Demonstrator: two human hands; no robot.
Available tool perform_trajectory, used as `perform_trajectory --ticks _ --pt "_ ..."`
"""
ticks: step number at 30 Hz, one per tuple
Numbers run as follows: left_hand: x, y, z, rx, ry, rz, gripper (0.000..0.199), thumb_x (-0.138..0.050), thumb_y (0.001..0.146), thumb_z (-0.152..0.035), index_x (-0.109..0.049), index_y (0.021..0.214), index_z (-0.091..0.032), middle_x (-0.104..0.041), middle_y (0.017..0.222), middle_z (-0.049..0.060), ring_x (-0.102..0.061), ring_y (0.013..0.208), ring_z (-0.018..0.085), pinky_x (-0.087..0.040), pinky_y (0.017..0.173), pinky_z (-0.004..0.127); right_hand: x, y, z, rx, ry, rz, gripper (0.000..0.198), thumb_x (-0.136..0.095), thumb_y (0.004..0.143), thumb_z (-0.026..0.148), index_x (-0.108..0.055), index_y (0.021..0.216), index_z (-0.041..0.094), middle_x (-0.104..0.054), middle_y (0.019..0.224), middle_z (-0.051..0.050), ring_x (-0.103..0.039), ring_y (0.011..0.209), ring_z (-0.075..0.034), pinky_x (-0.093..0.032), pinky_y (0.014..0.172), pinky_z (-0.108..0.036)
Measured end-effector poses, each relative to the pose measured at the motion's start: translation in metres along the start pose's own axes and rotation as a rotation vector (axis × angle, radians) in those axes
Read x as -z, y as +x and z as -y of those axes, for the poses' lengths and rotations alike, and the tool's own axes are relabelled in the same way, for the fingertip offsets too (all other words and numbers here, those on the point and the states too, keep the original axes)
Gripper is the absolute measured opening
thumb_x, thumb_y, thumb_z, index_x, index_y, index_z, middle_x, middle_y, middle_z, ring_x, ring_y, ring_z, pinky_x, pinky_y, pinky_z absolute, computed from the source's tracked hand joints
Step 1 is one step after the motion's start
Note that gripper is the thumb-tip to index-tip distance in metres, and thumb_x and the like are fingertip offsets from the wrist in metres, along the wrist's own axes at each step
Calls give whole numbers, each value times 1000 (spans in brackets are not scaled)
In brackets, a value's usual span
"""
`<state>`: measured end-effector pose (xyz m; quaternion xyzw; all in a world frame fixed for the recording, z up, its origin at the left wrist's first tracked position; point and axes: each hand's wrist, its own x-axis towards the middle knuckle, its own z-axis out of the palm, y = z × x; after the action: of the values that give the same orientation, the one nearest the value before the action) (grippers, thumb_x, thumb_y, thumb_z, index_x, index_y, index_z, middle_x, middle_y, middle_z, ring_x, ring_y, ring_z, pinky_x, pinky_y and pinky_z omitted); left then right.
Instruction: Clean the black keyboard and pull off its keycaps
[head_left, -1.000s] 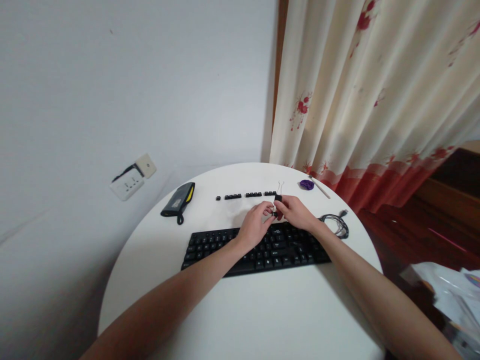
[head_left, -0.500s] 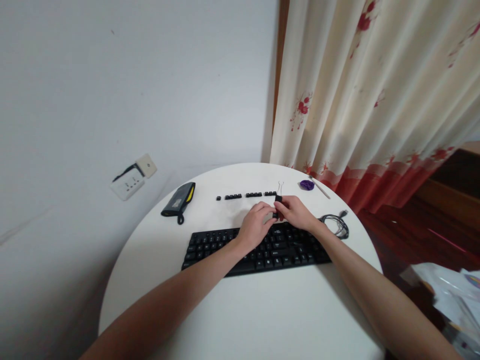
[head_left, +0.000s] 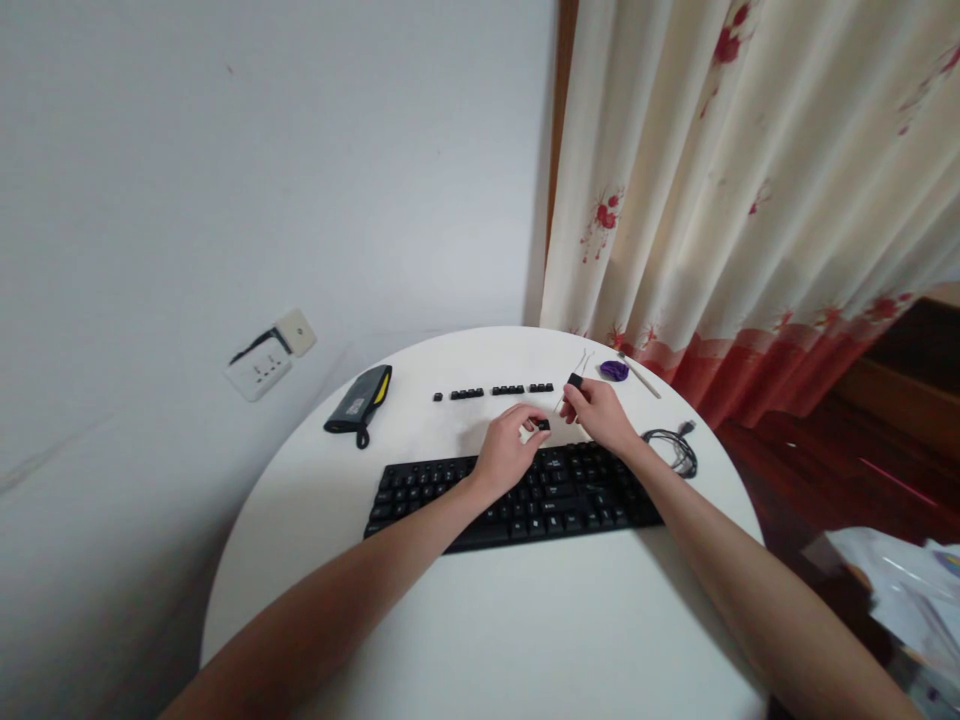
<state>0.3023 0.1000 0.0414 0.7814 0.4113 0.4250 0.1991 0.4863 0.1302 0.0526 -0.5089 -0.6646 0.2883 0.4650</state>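
Note:
Between the thumb and fingers of my left hand (head_left: 508, 445) is a small black keycap (head_left: 544, 426), held above the back edge of the keyboard (head_left: 450, 483). My right hand (head_left: 598, 412) grips a keycap puller (head_left: 575, 380) by its black middle, with thin wire loops poking out at both ends. The two hands are a little apart. Behind them, a row of removed keycaps (head_left: 508, 389) lies in short groups on the white table, with one single keycap (head_left: 438, 397) at its left end. My forearms cover parts of the keyboard.
A dark zip pouch (head_left: 360, 402) with a yellow edge lies at the left. On the right are a coiled cable (head_left: 684, 455), a purple lump (head_left: 614, 371) and a thin brush-like stick (head_left: 641, 377). The round white table (head_left: 480, 640) stands against the wall and curtain.
My hands have moved apart. The right hand has drawn the keycap puller away to the right and up, while the keycap stays in my left fingers.

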Motion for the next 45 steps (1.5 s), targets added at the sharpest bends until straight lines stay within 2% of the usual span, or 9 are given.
perform_trajectory --ticks 5,9,11,14,19,23,28,36,45 --pt "7 7 2 30 77 43 17 -68 78 -21 -66 95 -22 -70 91 1 -62 84 18 -48 77 30 10 6 1 -2 34 -106 36 -45 91 45 -55 71 17 -68 62 -8 -61 50 -15 -47 50 -25" --pt "7 30 6 -13 185 139 15 -68 76 -23 -69 91 -22 -70 88 1 -62 82 19 -47 78 31 20 10 3 13 46 -184 38 -44 91 45 -55 70 17 -68 64 -9 -61 50 -15 -47 50 -24" --pt "1 47 10 -48 244 171 15 -68 75 -21 -70 90 -21 -70 91 2 -61 82 20 -46 82 33 25 12 1 8 55 -216 38 -43 91 46 -55 70 16 -68 64 -9 -60 50 -14 -46 49 -24" --pt "-14 74 19 -109 350 217 13 -69 72 -19 -73 85 -21 -68 95 5 -58 93 24 -44 89 37 30 15 -4 -2 71 -263 37 -44 91 45 -55 70 16 -67 63 -10 -59 49 -15 -45 47 -24" --pt "-41 114 34 -121 535 315 11 -73 71 -25 -75 82 -23 -61 113 8 -49 108 31 -39 92 46 34 18 -8 -9 107 -295 36 -43 91 44 -56 73 15 -69 67 -11 -59 49 -14 -46 47 -24" --pt "-54 132 41 -144 590 422 13 -74 72 -30 -74 84 -25 -54 125 6 -41 117 32 -32 96 48 35 20 -8 6 152 -287 37 -43 91 44 -57 72 15 -69 65 -10 -58 47 -13 -45 45 -23" --pt "-56 143 46 -121 619 543 18 -70 75 -36 -74 91 -28 -53 126 4 -40 116 30 -30 94 46 37 21 -7 42 215 -302 37 -46 90 41 -58 67 15 -68 62 -8 -57 45 -12 -42 44 -22" --pt "-55 148 55 -53 560 542 28 -72 69 -39 -71 94 -29 -54 125 4 -42 114 31 -32 91 46 38 20 -3 34 230 -295 37 -47 90 42 -57 67 15 -66 59 -7 -55 44 -12 -42 44 -22" --pt "-55 142 63 7 497 449 20 -66 73 -34 -72 91 -26 -58 120 4 -46 110 31 -32 91 46 38 19 -5 46 224 -287 36 -48 90 41 -57 68 15 -66 59 -7 -56 44 -12 -42 44 -22"
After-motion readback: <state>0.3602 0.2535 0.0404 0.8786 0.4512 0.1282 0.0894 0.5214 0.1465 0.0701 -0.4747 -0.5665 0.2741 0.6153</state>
